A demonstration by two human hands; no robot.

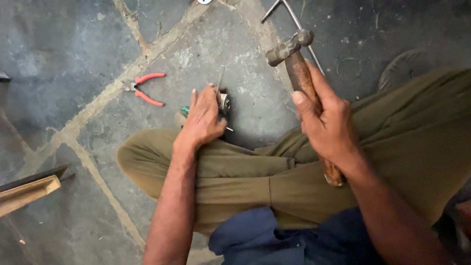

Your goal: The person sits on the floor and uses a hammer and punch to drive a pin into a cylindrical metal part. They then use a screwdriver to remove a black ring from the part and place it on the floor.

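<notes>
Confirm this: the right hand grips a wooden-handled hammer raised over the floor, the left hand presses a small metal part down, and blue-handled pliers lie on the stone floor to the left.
One detail is wrong: the pliers have red handles, not blue. The head view shows it. The right hand does grip the wooden-handled hammer, and the left hand holds the small metal part on the stone floor.

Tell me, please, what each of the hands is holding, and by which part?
The right hand grips a ball-peen hammer around the middle of its wooden handle. The left hand presses on a small metal part on the floor; its grip is hidden.

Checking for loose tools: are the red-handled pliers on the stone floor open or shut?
Open: the red-handled pliers lie on the floor with their two handles spread apart; the jaws are too small to judge.
</notes>
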